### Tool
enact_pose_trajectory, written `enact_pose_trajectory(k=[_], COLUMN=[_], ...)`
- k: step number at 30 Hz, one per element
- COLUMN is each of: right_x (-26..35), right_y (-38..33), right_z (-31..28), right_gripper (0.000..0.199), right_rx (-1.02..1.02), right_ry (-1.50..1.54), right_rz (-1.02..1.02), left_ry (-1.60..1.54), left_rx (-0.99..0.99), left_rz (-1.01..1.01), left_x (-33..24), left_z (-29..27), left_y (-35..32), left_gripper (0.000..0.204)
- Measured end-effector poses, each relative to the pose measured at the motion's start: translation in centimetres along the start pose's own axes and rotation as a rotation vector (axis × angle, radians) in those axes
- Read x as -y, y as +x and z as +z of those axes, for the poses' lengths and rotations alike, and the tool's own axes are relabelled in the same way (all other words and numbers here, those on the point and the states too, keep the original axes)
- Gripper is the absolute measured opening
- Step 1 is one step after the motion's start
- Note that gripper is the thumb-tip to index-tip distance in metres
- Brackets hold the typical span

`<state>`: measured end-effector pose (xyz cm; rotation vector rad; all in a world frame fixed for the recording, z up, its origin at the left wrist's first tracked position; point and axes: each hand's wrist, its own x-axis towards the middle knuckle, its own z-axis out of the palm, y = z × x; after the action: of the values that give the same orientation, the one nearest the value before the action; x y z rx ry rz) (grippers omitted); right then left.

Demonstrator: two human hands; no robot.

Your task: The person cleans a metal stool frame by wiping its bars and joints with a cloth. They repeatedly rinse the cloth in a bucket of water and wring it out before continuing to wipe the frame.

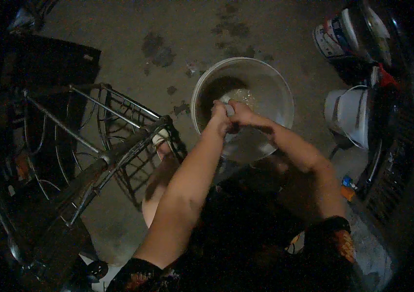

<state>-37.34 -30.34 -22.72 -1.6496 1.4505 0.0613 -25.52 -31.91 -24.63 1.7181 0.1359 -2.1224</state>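
Note:
Both arms reach out over a large, round, pale bucket (275,95) standing on the floor in front of me. Above its opening, my left hand (220,113) and my right hand (241,114) are pressed together with fingers curled. Between them shows a small whitish thing (229,108); its kind is hard to make out in the dim light, and the fingers cover most of it. Light specks, perhaps foam or bubbles, show inside the bucket beyond the hands. My forearms hide part of its near side.
At left stands a dark metal frame rack (107,156) with curved bars. Along the right side are a printed white pail (331,39) and a light grey bucket (348,117) with a wire handle. A small orange and blue item (347,190) lies nearby. Dark patches mark the concrete floor (119,34).

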Motion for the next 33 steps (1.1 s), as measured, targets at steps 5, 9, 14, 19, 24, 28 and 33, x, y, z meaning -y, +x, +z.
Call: enact_pose_trajectory(k=[5,9,14,19,24,28,33], right_x=[7.9,9.4,4.7,-3.5,-3.9,-6.1,-5.0], right_y=[-8.9,-7.8,-1.9,4.3,4.8,4.7,-1.5], right_z=[-5.3,-3.4,-2.7,-1.3,-2.5,4.4,5.5], right_gripper=[0.047,0.031,0.023,0.021,0.022,0.025,0.019], right_rx=[-0.166,-0.447,-0.584,-0.383,-0.271,-0.368,0.121], right_ry=[0.337,0.320,0.011,-0.440,-0.313,-0.731,0.428], right_rz=[-0.283,-0.425,-0.136,-0.017,0.201,-0.025,-0.199], left_ry=[-0.232,0.011,-0.239,-0.268,-0.209,-0.183,-0.115], left_rx=[0.205,0.726,0.350,-0.053,-0.262,-0.151,-0.113], left_rz=[-0.070,0.202,0.098,0.178,0.127,0.058,-0.039], left_x=[0.5,-0.1,-0.3,-0.7,-2.0,-1.3,-0.3], left_z=[-1.3,-1.6,0.1,-1.8,0.7,-0.1,-0.8], left_y=[-2.5,-3.5,-3.7,0.0,-4.0,-1.1,-1.9], left_gripper=[0.048,0.040,0.029,0.030,0.034,0.039,0.046])
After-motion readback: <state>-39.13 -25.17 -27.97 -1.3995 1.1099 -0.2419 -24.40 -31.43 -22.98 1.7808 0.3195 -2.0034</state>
